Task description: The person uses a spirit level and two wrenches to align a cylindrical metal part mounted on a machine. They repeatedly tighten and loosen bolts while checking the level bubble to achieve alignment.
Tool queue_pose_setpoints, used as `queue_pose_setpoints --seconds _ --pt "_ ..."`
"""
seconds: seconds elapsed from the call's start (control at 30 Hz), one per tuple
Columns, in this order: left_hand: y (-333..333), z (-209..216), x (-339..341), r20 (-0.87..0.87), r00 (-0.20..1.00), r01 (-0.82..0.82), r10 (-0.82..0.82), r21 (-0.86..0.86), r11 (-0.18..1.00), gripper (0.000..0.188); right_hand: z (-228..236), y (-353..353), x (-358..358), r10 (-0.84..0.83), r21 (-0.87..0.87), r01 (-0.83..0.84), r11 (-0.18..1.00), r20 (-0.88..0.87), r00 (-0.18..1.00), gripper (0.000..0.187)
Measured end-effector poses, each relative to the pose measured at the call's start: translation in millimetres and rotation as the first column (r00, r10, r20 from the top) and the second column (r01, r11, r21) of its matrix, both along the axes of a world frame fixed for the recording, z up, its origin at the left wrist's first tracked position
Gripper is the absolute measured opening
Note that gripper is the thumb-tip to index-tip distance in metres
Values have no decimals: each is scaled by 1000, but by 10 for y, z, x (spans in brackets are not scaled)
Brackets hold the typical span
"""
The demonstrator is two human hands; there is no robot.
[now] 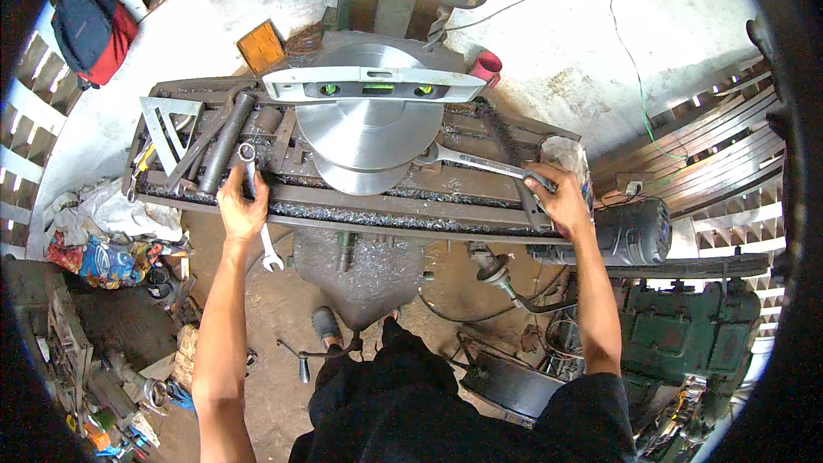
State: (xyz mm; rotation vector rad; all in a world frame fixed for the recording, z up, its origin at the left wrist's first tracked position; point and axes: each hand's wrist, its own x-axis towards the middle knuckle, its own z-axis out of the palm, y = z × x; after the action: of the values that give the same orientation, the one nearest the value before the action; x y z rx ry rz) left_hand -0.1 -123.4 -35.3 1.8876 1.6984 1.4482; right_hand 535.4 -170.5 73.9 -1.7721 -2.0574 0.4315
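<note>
My left hand (240, 207) is closed around a combination wrench (268, 244), its ring end above my fingers and its open end hanging below, past the front edge of the slotted machine table (394, 219). In my right hand (561, 203) is the far end of a longer combination wrench (480, 161). That wrench's other end lies at the right edge of the stacked, shiny round metal discs (369, 137); whether it grips anything there I cannot tell. A spirit level (459, 86) rests across the discs.
Left of the discs lie a metal set square (163, 130) and a dark round bar (227, 144). Metal chips fill the table slots. A drill bit (438, 27) hangs from the machine head behind; a red mug (486, 67) stands nearby. A crank handle (303, 369) sticks out below.
</note>
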Motion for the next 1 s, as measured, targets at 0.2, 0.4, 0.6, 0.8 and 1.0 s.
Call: queue_pose_setpoints --seconds 0.2,0.4,0.6,0.8,1.0 --pt "-3 10 -11 -105 994 -11 12 14 1000 16 196 535 -217 -212 -241 271 932 241 947 53" --pt "10 54 23 -45 999 4 -1 49 999 15 31 899 -404 -116 -91 181 979 479 870 45" --pt "-17 38 10 -39 999 -3 5 34 999 15 393 1020 -387 -120 130 106 986 106 987 31" --pt "7 24 4 -55 998 -2 4 41 999 15 609 1234 -374 128 320 -150 935 89 988 33" --pt "-16 44 -3 -10 1000 7 -7 -56 998 15 -31 1323 -154 162 52 -181 982 252 954 39"
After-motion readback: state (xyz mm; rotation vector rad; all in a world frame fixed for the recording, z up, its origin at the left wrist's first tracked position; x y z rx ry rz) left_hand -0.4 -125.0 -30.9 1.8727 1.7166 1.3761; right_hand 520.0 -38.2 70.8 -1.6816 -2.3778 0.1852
